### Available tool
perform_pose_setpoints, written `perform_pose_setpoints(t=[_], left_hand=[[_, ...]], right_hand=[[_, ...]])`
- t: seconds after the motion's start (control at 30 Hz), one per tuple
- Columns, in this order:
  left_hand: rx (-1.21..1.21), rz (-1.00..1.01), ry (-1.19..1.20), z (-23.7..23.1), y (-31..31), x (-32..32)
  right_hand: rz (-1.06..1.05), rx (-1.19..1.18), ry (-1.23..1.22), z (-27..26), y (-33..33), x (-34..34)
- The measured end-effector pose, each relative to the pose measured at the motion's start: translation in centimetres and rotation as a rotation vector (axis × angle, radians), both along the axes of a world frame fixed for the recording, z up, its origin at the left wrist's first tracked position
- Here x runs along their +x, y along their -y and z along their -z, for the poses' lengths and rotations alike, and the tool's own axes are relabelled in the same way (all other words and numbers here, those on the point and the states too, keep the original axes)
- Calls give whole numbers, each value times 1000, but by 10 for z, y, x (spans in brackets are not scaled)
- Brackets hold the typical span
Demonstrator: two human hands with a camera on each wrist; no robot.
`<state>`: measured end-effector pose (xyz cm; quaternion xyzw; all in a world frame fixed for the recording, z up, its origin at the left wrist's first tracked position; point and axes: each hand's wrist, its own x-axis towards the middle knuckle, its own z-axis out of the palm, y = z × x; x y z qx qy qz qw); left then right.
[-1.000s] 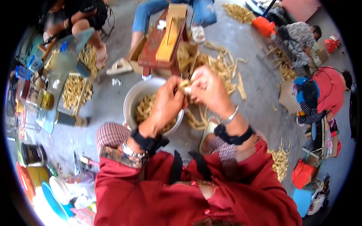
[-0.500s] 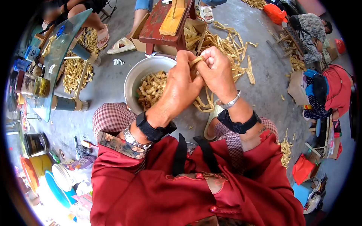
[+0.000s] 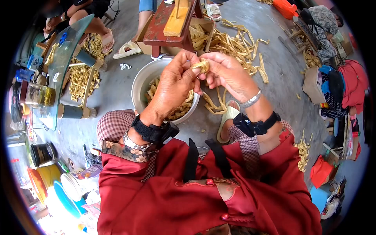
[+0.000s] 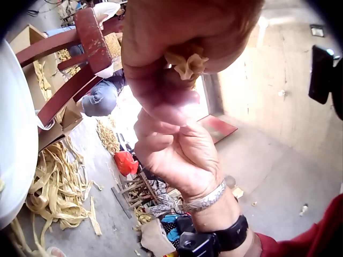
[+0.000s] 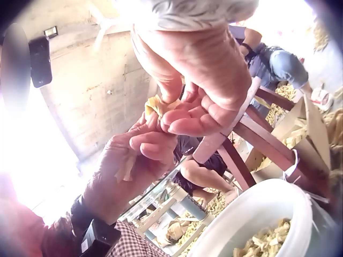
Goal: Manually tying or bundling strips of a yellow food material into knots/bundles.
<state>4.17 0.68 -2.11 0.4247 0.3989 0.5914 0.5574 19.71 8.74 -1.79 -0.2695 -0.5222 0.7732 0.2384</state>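
A yellowish, ribbon-like strip (image 3: 203,65) is wound into a small knot between the two hands, above the pot. The left hand (image 3: 172,84) pinches it between thumb and fingers; ruffled strip ends (image 4: 190,65) poke out beneath that hand in the left wrist view. From the other side, the right hand (image 3: 232,76) holds the knot, its thumb pressed to the folded strip (image 5: 158,106) in the right wrist view. Below the hands stands a round metal pot (image 3: 138,91), partly filled with short knotted pieces (image 3: 181,110).
Loose long strips (image 3: 239,45) lie on the floor beside a cardboard box (image 3: 144,34). A red wooden stool (image 3: 158,37) bears a yellow wooden block (image 3: 175,27). To the left is a glass table (image 3: 64,58); other people sit around, with piles of pieces (image 3: 84,80) on the floor.
The hands have drawn slightly apart at the fingertips, and the strip, earlier a loop mostly hidden in the fingers, now shows as a compact knot. The head view has shifted a little.
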Motion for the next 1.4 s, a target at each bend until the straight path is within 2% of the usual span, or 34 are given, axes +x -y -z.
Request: perform_pose_setpoints(t=[0.1,0.23,0.27,0.37,0.47,0.53,0.6,0.67,0.77,0.83,0.9,1.03,1.2,1.3,1.4], left_hand=[[-28,66,-35,-2,0,-2],[-94,96,-110,-6,2,0],[-114,113,-122,-6,2,0],[-155,147,-137,-8,3,1],[-179,166,-138,-14,3,4],[-97,113,-319,-12,5,3],[-44,25,-512,-14,7,3],[62,-58,-592,-9,5,2],[98,-79,-631,-9,4,-1],[98,-74,-667,-12,5,0],[-5,-37,-516,-14,4,-2],[-173,67,-107,-25,0,-16],[-235,61,-262,-36,1,-23],[-238,88,-36,-35,2,-24],[-235,15,-26,-41,8,-26]], right_hand=[[-37,51,-76,15,-3,1],[145,104,-44,17,4,-3],[228,46,-47,15,7,-5],[340,88,-141,23,-8,-3],[356,24,-154,16,-14,2],[372,16,-156,15,-13,0],[282,-1,-177,6,-13,3],[214,44,-131,-4,-12,6],[-45,-125,-210,-1,-4,5],[-5,-109,-108,-1,2,-3],[38,-25,3,1,3,-7],[1,-150,-121,-2,0,-10],[-35,-311,-210,-3,6,-24],[-6,-377,-277,-1,8,-28],[37,-368,-276,-5,6,-25]])
